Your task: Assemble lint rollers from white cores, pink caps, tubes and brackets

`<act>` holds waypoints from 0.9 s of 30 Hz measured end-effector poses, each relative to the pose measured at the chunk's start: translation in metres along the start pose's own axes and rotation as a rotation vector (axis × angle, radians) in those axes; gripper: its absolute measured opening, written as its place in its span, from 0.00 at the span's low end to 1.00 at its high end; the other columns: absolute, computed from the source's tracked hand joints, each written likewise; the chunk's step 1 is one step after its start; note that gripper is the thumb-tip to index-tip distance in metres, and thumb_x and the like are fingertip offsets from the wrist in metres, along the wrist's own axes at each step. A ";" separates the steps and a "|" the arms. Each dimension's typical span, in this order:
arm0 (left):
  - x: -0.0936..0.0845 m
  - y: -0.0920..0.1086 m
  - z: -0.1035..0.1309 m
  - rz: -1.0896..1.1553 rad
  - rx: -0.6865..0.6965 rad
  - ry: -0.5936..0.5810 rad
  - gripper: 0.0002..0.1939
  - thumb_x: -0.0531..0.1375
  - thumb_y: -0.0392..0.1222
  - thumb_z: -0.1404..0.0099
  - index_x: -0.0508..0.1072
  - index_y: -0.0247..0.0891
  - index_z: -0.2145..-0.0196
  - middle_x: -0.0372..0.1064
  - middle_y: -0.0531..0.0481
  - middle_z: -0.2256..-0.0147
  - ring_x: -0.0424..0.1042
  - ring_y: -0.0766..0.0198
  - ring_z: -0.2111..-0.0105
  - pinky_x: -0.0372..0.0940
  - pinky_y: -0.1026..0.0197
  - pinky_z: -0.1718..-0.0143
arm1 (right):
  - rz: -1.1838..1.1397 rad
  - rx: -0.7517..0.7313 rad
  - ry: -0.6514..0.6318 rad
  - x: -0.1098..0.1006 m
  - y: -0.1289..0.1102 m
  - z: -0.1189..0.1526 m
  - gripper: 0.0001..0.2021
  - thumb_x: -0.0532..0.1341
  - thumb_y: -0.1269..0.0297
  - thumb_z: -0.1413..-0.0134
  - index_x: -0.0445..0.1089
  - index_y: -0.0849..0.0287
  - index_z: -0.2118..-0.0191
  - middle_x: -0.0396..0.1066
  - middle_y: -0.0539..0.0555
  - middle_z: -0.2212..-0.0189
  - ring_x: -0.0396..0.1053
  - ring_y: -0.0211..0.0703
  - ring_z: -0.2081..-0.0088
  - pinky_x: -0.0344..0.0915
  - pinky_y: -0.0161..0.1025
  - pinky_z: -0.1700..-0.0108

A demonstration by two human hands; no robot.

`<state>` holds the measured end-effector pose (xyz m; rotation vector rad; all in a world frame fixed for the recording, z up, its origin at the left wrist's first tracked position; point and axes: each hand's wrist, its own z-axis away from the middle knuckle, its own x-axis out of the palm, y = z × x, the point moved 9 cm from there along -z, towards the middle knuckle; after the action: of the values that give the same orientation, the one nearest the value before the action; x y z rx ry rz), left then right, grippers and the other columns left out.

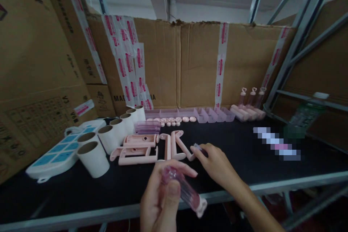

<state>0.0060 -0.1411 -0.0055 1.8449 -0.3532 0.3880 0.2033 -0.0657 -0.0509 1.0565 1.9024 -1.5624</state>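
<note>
In the lower middle, my left hand (163,192) is closed around a translucent pink tube (187,190). The tube tilts down to the right and ends in a pale pink shaped cap (200,207). My right hand (213,159) is pinched just above the black surface, with a small dark, glassy piece (201,150) at its fingers that is too small to name. Its fingertips are beside the end of a pale pink angled bracket (185,145); whether they touch it I cannot tell. More pale pink frame pieces (137,156) lie left of it.
Several white cardboard tubes (94,161) stand at left beside a white power strip (58,152). Purple trays (214,115), pink discs (170,120) and purple clear pieces (147,127) lie behind. Heart-topped tubes (252,98) and a bottle (307,114) are at right; cardboard (198,65) walls the back.
</note>
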 end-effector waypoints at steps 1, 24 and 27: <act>-0.006 0.003 -0.004 -0.002 0.024 0.035 0.19 0.68 0.60 0.35 0.80 0.40 0.62 0.76 0.48 0.67 0.74 0.63 0.67 0.72 0.66 0.64 | 0.025 -0.003 0.002 -0.003 0.003 -0.001 0.24 0.51 0.46 0.26 0.79 0.53 0.63 0.79 0.57 0.64 0.78 0.52 0.59 0.64 0.40 0.57; -0.024 -0.025 -0.029 -0.010 -0.074 0.097 0.18 0.78 0.47 0.45 0.75 0.39 0.66 0.80 0.49 0.62 0.80 0.61 0.62 0.76 0.64 0.58 | -0.784 -0.081 -0.033 -0.043 -0.043 0.032 0.28 0.50 0.38 0.27 0.67 0.57 0.67 0.71 0.52 0.73 0.73 0.42 0.74 0.69 0.34 0.77; -0.017 -0.013 -0.028 -0.339 0.095 -0.034 0.09 0.72 0.45 0.37 0.77 0.42 0.66 0.80 0.52 0.62 0.81 0.62 0.59 0.73 0.67 0.55 | -0.797 -0.024 0.019 -0.042 -0.044 0.039 0.27 0.55 0.38 0.29 0.68 0.57 0.69 0.69 0.50 0.78 0.68 0.38 0.80 0.65 0.31 0.80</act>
<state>-0.0058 -0.1094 -0.0162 1.9630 -0.0411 0.1417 0.1889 -0.1166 -0.0026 0.2790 2.5133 -1.9002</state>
